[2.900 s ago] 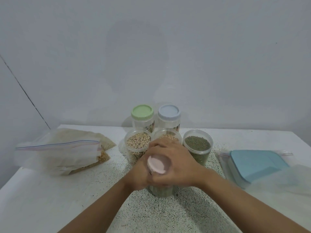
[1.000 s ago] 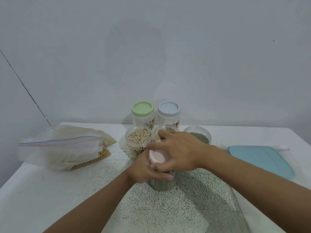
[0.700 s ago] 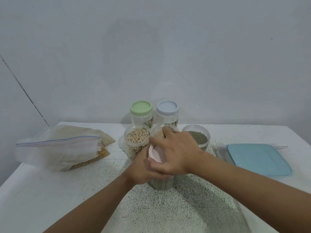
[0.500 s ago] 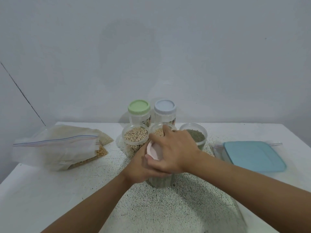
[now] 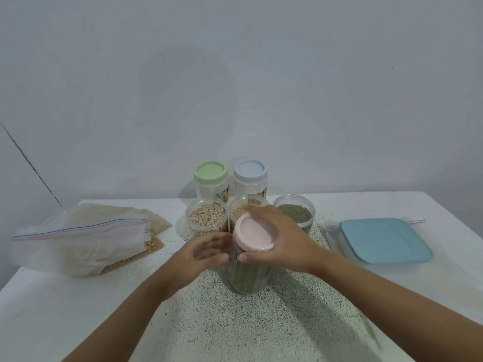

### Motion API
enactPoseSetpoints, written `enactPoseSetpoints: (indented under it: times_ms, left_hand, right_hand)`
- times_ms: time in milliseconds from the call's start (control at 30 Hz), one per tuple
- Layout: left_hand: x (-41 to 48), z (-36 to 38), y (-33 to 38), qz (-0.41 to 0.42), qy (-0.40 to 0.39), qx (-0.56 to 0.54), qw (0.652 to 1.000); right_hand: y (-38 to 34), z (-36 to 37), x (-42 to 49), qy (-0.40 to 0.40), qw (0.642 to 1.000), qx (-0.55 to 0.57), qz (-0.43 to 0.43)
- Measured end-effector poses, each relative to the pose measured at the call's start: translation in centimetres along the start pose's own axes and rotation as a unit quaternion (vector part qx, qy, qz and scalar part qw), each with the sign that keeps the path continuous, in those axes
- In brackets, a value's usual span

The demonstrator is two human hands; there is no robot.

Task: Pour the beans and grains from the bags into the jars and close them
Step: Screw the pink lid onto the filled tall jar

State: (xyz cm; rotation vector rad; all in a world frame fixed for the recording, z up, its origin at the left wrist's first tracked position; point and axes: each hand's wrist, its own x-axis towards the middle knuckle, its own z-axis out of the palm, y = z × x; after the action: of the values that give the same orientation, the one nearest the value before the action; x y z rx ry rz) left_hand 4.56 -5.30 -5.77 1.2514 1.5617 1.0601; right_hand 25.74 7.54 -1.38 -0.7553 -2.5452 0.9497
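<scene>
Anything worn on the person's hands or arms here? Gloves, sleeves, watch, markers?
Nothing worn shows. The left hand and right hand are bare: no gloves, rings or markers. The left forearm and right forearm are bare to the frame edge: no sleeve, watch or band. The left hand is motion-blurred, so fine detail there is unclear.

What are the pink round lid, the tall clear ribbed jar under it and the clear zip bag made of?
The pink round lid: opaque matte plastic, by its even colour and moulded rim. The tall clear ribbed jar: probably rigid transparent plastic; green contents show through. The clear zip bag: thin soft plastic film, creased and sagging.
</scene>
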Motion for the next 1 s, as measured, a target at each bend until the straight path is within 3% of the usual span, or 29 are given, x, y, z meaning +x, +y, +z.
enactPoseSetpoints:
  times_ms: [233, 433, 600, 1000]
  left_hand:
    - [0.3, 2.0, 1.7, -0.022, 0.033, -0.001, 0.999]
    - [0.6, 2.7, 2.2, -0.011, 0.024, -0.014, 1.000]
    - [1.5, 4.2, 3.7, -0.017, 0.014, -0.001, 1.000]
    - [6.4, 5.3, 14.4, 0.076, 0.089, 0.002, 0.993]
  right_hand:
    - [0.4, 1.8, -0.3, 0.062, 0.990, 0.121, 0.022]
    - [0.9, 0.9, -0.8, 0.061, 0.990, 0.127, 0.014]
    - [1.4, 0.0, -1.5, 0.104, 0.984, 0.138, 0.046]
    - [-0.7, -9.9, 0.6, 0.220, 0.953, 0.206, -0.029]
